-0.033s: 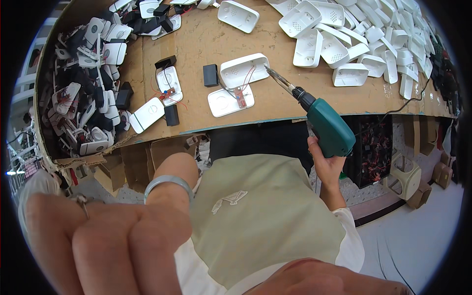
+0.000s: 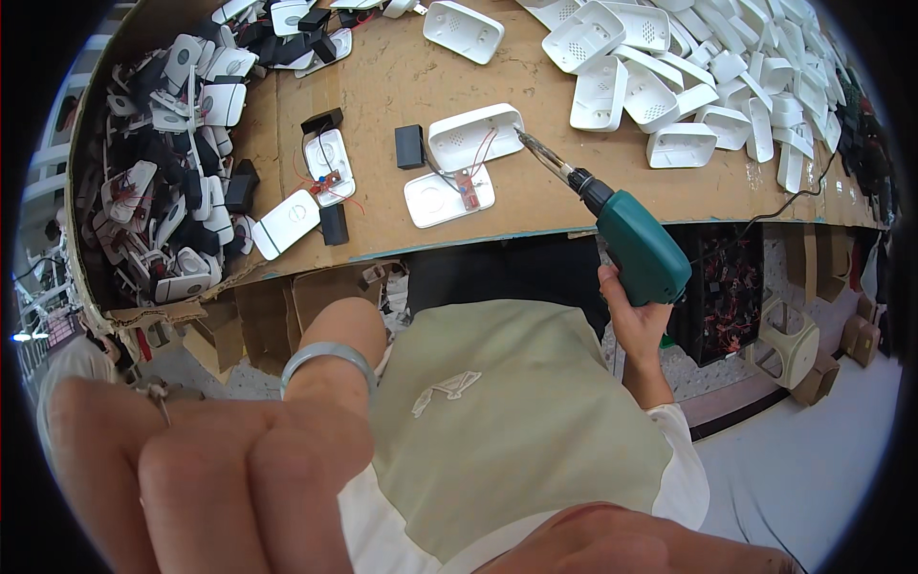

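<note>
In my right hand is a green soldering gun, gripped by its handle. Its metal tip reaches the right end of an open white plastic shell; contact is unclear. Red and dark wires run from that shell to a small circuit board on a flat white cover. A black block lies to their left. My left hand, a pale bangle at its wrist, is raised very near the camera at lower left. Its fingers are bent, and their tips are out of sight.
White shells are heaped at the right. Wired white and black parts crowd the left side, beside another wired unit. Cardboard covers the table. A black cord trails right; a stool stands below.
</note>
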Demonstrator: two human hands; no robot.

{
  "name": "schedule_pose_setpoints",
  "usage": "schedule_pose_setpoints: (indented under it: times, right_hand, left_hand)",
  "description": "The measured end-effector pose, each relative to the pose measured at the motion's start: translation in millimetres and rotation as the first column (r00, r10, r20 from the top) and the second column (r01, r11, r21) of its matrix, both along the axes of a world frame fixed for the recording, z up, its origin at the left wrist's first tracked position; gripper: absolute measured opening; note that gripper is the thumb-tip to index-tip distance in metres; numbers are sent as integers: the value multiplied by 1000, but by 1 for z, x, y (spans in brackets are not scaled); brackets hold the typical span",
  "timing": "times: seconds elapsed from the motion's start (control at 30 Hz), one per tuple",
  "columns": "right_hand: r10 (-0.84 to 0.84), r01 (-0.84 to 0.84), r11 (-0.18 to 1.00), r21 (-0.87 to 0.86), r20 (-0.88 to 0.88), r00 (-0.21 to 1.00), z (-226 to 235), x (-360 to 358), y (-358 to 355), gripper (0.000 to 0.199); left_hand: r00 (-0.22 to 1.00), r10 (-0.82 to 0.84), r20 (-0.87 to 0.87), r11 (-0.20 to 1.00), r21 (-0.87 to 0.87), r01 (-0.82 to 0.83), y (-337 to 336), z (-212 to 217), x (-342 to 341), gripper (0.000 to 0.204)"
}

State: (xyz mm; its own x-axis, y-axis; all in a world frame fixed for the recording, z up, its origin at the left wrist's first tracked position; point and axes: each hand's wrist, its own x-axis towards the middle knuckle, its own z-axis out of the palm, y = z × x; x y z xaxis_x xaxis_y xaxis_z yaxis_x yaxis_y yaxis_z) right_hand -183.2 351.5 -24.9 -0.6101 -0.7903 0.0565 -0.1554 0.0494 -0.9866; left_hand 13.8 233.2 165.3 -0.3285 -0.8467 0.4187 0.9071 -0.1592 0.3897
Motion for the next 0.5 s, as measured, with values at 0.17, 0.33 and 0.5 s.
schedule_pose_setpoints:
  times: [0.17,0.33,0.5]
  right_hand:
    - [16,-16,1000,0,-11,1000,-3,-2,-1,30]
    - [-76,71,996,55,94,993,7,5,-7,14]
    - [-9,11,999,46,-40,999,-9,-5,0,28]
  left_hand:
    - [999,51,5,997,56,-51,-13,2,15,29]
    - [993,116,27,988,97,-119,-35,2,9,28]
    - [-57,852,521,517,-853,-73,-75,-160,-35,33]
